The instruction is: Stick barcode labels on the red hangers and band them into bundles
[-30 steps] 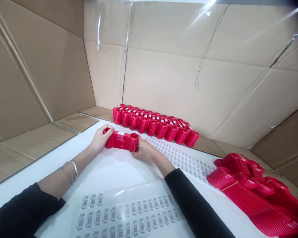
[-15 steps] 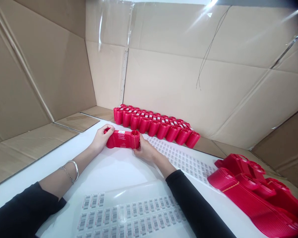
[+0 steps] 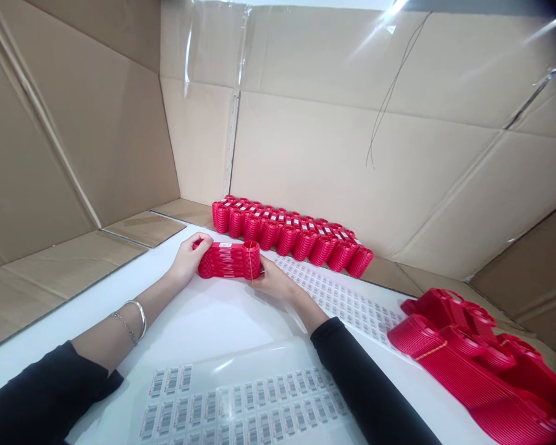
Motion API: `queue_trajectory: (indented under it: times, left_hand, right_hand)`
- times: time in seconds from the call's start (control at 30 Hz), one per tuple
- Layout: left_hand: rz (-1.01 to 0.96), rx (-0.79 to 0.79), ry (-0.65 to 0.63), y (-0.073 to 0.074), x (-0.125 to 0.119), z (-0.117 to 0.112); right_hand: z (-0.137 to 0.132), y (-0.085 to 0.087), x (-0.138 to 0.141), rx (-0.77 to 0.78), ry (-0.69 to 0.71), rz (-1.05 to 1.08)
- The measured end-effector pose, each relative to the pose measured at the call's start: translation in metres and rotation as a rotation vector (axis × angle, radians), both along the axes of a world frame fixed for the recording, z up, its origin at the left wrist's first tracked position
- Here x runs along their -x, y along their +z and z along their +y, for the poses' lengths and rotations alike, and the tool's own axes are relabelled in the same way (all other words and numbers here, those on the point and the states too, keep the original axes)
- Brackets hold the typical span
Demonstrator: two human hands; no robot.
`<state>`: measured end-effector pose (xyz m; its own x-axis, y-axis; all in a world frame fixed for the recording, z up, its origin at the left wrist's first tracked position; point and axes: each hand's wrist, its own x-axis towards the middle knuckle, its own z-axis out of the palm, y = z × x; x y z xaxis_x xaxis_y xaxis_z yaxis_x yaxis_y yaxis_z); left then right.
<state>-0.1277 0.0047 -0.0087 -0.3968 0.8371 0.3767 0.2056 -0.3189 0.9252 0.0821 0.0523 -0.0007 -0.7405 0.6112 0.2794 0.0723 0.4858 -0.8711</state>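
Between my hands, on the white table, is a stack of thin red plastic pieces with rounded, hollow ends. A small white label sits on its top, and a thin tan band runs round the right end. My left hand is closed on the stack's left end, thumb on top. The right end is held by my right hand, whose fingers are partly hidden behind the stack. Just beyond stands a row of similar red stacks, many with white labels on top.
A sheet of barcode labels lies near me, and another label sheet lies beside the row. Larger red stacks, one banded, are piled at the right. Cardboard walls surround the table, and a thin wire hangs at the back.
The held stack has tipped slightly, showing more of its front side. My right hand has shifted a little lower behind its right end. The near label sheet has slid slightly.
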Motion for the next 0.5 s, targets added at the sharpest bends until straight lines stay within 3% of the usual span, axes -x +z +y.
queue_trajectory:
  times: [0.1, 0.5]
  left_hand:
    - [-0.005, 0.001, -0.006, 0.0003, -0.0007, 0.0003]
    - [-0.028, 0.003, -0.016, -0.0014, -0.0017, 0.0007]
  right_hand:
    - [-0.0038, 0.0055, 0.0023, 0.053, 0.03, 0.026]
    - [-0.0096, 0.0048, 0.0079, 0.277, -0.111, 0.126]
